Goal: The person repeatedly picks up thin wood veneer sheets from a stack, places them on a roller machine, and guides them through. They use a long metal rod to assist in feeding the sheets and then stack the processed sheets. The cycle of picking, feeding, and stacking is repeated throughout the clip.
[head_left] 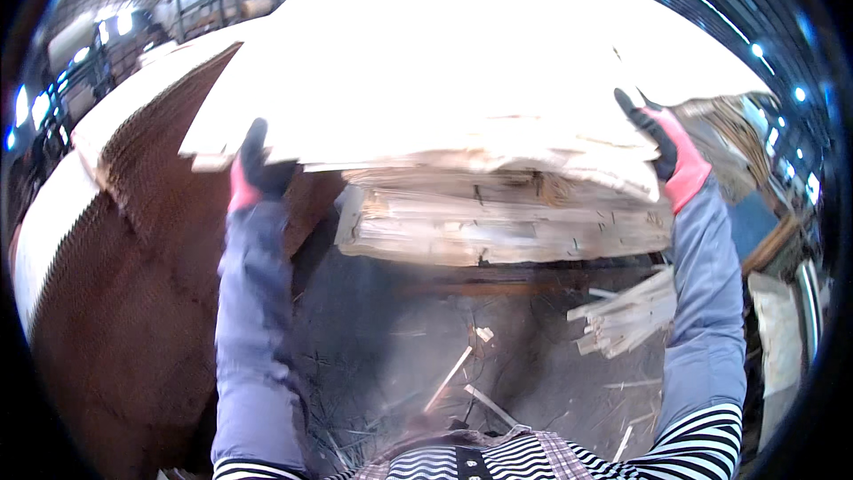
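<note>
A wide pile of pale wood veneer sheets [426, 80] spreads out in front of me, its upper surface washed out by glare. My left hand [259, 169], in a black and pink glove, grips the near edge at the left, thumb on top and fingers underneath. At the right end of that edge, my right hand [668, 149] in a matching glove is closed on the sheets the same way. Below the gripped sheets stands a lower stack of veneer [498, 224] with ragged layered edges. How many sheets I hold cannot be made out.
Tall stacks of brown-edged sheets [133, 276] stand close on my left. Wood strips [626, 313] lie in a bundle on the dark floor [382, 329], with loose slivers scattered about. More veneer [724, 138] and a pale sheet [776, 329] are at the right.
</note>
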### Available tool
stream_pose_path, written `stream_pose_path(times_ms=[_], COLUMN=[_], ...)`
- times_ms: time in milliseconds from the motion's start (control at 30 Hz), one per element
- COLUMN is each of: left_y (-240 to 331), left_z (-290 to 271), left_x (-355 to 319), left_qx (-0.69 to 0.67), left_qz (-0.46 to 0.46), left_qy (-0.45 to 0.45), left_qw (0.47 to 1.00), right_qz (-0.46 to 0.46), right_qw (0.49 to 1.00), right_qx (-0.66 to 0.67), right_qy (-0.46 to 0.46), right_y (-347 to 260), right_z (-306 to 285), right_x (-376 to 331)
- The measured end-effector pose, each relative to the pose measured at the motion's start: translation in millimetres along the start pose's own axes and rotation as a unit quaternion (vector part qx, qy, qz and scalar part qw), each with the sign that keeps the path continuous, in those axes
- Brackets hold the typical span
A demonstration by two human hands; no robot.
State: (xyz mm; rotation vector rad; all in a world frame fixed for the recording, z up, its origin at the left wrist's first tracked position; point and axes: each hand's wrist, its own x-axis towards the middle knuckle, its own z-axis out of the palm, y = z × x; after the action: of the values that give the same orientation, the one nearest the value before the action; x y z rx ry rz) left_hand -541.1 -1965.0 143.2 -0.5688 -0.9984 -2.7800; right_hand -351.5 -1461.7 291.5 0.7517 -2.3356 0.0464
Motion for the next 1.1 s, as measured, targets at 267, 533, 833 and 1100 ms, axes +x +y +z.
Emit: stream_pose_path(times_ms=[267,533,833,1100], left_y=[-22,-85,-176,-219], left_z=[-24,-92,-162,-139], left_x=[-264,-305,-260,-188], left_qx=[0.140,0.094,0.074,0.041], left_qz=[0.019,0.007,-0.022,-0.160], left_qy=[0.079,0.177,0.099,0.040], left_qw=[0.987,0.980,0.992,0.985], right_qz=[0.418,0.369,0.544,0.569], right_qw=[0.780,0.380,0.597,0.632], right_qx=[0.449,0.848,0.572,0.513], right_qy=[0.120,-0.006,0.141,0.118], right_y=[-114,-6,32,-33], right_z=[98,218,195,163], right_x=[-171,-254,-130,-127])
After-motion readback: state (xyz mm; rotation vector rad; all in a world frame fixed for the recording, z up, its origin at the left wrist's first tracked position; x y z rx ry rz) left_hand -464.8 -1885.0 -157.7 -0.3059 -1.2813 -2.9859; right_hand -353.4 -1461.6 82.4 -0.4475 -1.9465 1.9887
